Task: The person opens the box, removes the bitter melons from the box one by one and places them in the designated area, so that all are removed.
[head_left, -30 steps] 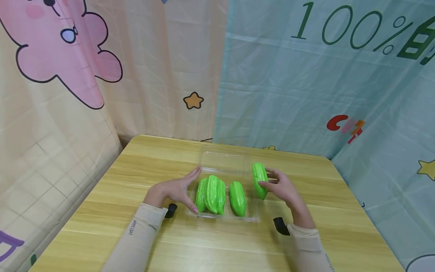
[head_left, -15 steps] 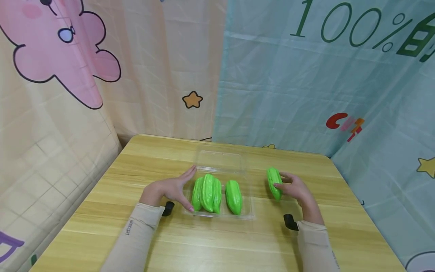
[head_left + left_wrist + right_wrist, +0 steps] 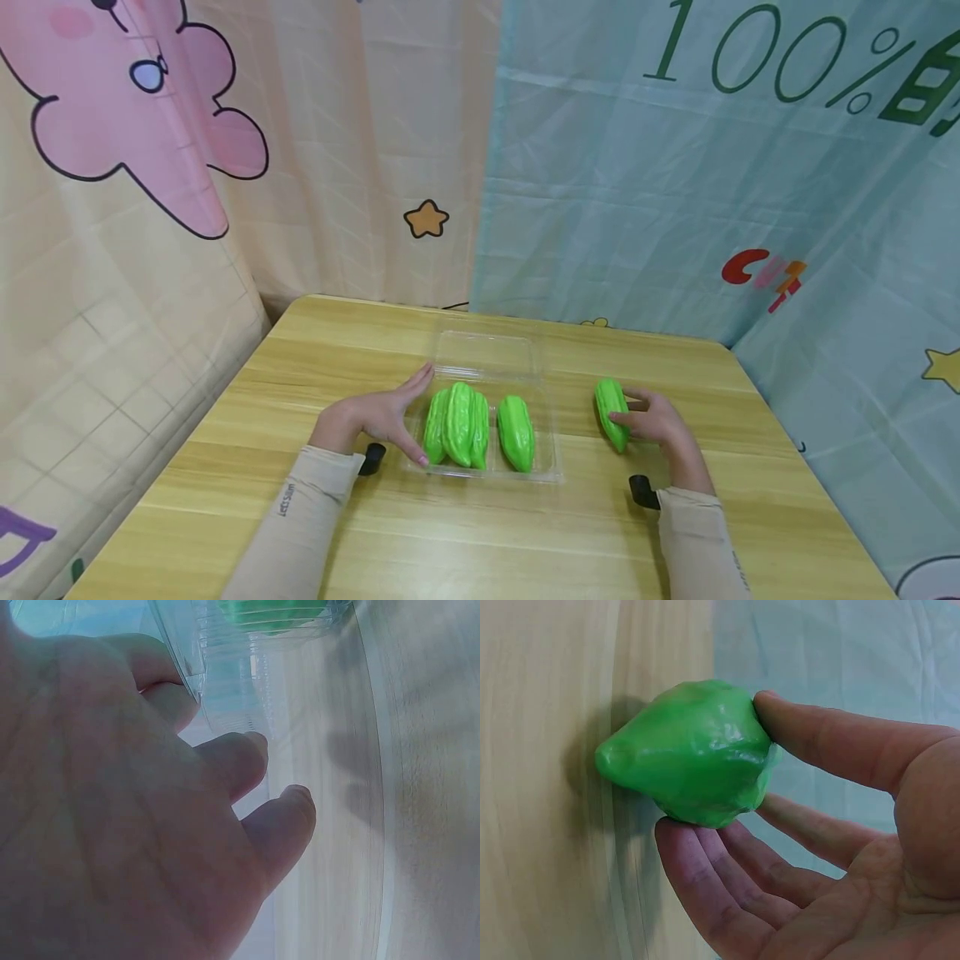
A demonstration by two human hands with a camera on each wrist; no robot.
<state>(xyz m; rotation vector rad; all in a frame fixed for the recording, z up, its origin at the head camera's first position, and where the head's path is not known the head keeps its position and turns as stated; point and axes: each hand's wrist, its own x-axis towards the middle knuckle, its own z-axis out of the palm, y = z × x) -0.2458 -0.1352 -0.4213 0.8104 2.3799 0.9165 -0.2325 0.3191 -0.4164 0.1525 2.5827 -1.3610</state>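
My right hand (image 3: pixel 651 417) holds a ribbed green fruit (image 3: pixel 697 754) with a pointed end, thumb on one side and fingers on the other. It is close over the table, right of the clear plastic box (image 3: pixel 551 477). Inside the box, another ribbed green fruit (image 3: pixel 516 433) lies in the right part, and a wider group of green ribs (image 3: pixel 460 425) fills the left. My left hand (image 3: pixel 378 421) rests against the box's left side, thumb at the front corner and straight fingers toward the back. Its fingertips (image 3: pixel 259 742) show beside the clear wall in the left wrist view.
The box's clear lid (image 3: pixel 486 354) lies folded open toward the back. All of this is on a wooden table (image 3: pixel 465 550). Printed curtains (image 3: pixel 637 192) hang behind it and along the sides. A black wrist mount (image 3: pixel 643 492) sits below my right hand.
My right hand has carried the green fruit from over the box's right edge farther right, then lowered it toward the table. My left hand stays at the box, which shifted slightly left in view.
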